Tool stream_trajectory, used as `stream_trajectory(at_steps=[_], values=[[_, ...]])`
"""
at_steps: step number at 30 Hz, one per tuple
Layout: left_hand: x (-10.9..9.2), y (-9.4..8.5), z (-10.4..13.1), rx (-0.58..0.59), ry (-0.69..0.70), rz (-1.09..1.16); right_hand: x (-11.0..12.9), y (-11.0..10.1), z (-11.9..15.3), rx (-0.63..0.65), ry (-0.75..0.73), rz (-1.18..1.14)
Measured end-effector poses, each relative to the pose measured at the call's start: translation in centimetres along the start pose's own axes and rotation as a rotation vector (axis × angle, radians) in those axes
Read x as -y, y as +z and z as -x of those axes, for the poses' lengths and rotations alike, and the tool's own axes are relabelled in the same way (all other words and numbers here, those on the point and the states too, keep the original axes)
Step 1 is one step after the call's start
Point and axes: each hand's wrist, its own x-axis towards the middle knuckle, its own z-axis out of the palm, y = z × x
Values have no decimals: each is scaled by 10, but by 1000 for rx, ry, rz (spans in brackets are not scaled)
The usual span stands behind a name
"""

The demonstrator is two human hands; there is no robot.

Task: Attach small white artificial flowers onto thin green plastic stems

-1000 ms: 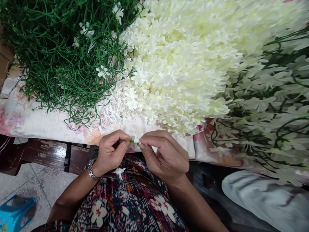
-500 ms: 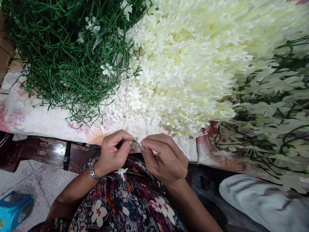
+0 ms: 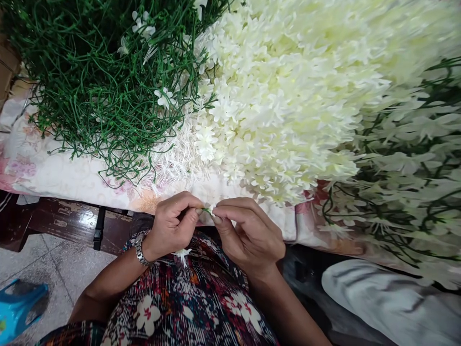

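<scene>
in the head view, looks down past a dark floral shirt (image 3: 187,298) to the near edge of a flower-printed cloth (image 3: 82,185). at the centre, shows the left hand (image 3: 176,223) and the right hand (image 3: 250,235) facing each other, fingertips close together but apart. on the left, pinches a thin green stem (image 3: 207,210) between thumb and forefinger; on the right, pinches a small white flower piece (image 3: 212,208) in the same way, at the stem's far end. has the stem's short visible length lying crosswise in the gap, almost level, dipping slightly to the right, with the green end at the left fingertips and the white end at the right ones. is too small to make out how stem and petals meet. below the left hand, shows a loose-looking white flower (image 3: 183,256) against the shirt, its attachment hidden. beyond the hands, shows a heap of green stems (image 3: 101,96) to the left, white strands (image 3: 176,161) at its edge, a heap of white flowers (image 3: 288,96) ahead and to the right, then flowered stems (image 3: 406,158) at far right
</scene>
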Motion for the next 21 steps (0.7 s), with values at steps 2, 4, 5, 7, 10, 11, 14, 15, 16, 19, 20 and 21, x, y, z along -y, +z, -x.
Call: stream_trajectory(at_steps=[2, 4, 5, 7, 10, 11, 14, 15, 16, 19, 20, 21], values=[[0, 0, 0, 6, -13, 11, -1, 0, 1, -33, 13, -4], [0, 0, 0, 10, -23, 20, -1, 1, 2, -52, 20, 2], [0, 0, 0, 10, -27, 23, -1, 1, 3, -54, 14, 12], [-1, 0, 0, 8, -33, 25, -2, 2, 4, -56, -19, 44], [-1, 0, 1, 1, -40, 21, -3, 4, 5, -92, -93, 96], [-1, 0, 1, 1, -39, 19, -3, 4, 5, -102, -115, 104], [-1, 0, 0, 7, -39, 21, -4, 6, 5, -112, -134, 110], [-1, 0, 0, 11, -40, 25, -5, 6, 5, -108, -125, 105], [-1, 0, 0, 15, -40, 29, -5, 6, 5, -106, -116, 98], [-2, -1, -1, 36, -31, 26, -5, 5, 5, -107, -97, 83], [-2, -1, -2, 43, -25, 22, -5, 5, 5, -104, -97, 82], [-2, -1, -2, 49, -18, 19, -5, 5, 5, -98, -96, 83]])
